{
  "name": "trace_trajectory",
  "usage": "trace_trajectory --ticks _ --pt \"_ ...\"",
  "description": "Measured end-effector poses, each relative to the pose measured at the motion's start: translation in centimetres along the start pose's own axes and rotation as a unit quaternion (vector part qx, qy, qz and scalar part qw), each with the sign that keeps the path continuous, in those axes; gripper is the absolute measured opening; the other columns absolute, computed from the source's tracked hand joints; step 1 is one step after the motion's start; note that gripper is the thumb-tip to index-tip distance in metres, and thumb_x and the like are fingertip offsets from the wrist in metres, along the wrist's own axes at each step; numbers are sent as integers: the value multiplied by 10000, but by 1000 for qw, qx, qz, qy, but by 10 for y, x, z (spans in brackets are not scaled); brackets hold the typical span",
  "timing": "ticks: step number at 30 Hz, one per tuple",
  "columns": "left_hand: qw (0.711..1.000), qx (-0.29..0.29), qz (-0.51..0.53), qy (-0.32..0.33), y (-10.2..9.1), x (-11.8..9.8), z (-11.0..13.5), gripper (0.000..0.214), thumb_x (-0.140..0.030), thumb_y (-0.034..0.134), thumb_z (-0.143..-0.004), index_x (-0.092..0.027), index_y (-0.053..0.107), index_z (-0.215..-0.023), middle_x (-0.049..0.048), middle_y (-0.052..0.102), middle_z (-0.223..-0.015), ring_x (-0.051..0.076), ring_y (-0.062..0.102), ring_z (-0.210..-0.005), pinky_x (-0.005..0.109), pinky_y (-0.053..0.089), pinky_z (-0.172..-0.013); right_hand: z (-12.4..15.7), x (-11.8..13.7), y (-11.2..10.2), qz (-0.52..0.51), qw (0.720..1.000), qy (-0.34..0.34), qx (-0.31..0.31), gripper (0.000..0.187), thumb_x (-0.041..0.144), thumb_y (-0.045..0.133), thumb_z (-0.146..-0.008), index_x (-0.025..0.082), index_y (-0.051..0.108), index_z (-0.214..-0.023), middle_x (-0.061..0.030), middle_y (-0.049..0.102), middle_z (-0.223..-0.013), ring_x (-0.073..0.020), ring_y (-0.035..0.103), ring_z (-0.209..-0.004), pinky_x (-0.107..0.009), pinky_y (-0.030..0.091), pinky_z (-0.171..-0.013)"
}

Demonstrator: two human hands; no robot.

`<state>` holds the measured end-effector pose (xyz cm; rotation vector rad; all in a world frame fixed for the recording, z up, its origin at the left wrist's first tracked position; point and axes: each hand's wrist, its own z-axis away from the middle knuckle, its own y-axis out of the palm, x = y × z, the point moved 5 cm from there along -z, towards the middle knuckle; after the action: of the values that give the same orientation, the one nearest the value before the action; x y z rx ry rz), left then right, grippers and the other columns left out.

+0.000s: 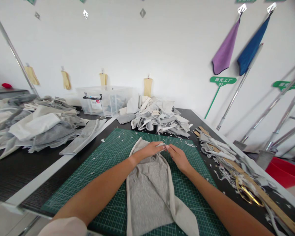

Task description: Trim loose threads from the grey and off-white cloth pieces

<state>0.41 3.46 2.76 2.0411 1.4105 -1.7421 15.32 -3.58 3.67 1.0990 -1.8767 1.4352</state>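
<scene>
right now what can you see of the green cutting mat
The dark green cutting mat is a flat rectangular sheet, plastic-looking, printed with a fine pale grid. It lies on the black table top, seen at an angle. Small pale scraps are scattered over it. A grey fabric piece with a pale border lies along its middle, with the left hand and right hand above it.

lt: bright, even, diffuse | shdw: faint | edges: fisheye warp, sl. soft
</scene>
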Motion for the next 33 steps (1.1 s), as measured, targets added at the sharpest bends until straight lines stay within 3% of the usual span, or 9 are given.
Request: trace_trajectory --ticks 18,26,33 --pt "1000 8 21 -10 0 -4 3 478 -574 488 -957 -136 675 -1003 68 698 -1029 190 614 -992 273 448 -939 2 7 -3 42 999 -24 1 456 584 365 -1010 233 548 -782 26 544 -691 -152 482 -653 -256 369 -616" --pt "999 13 36 -17 1 -8 3 492 -582 492 -950 -128 678 -985 68 701 -1018 195 614 -975 293 455 -938 0 1 2 -11 1000 1 -5 522 641 302 -995 229 516 -756 10 447 -613 -158 406 -576 -272 330 -531" --pt "999 4 44 -10 1 -9 2 488 -583 499 -946 -127 673 -971 69 694 -1007 192 611 -969 288 451 -934 1 2 2 4 1000 3 -14 484 608 325 -1001 235 537 -777 8 530 -655 -162 464 -612 -270 348 -560"
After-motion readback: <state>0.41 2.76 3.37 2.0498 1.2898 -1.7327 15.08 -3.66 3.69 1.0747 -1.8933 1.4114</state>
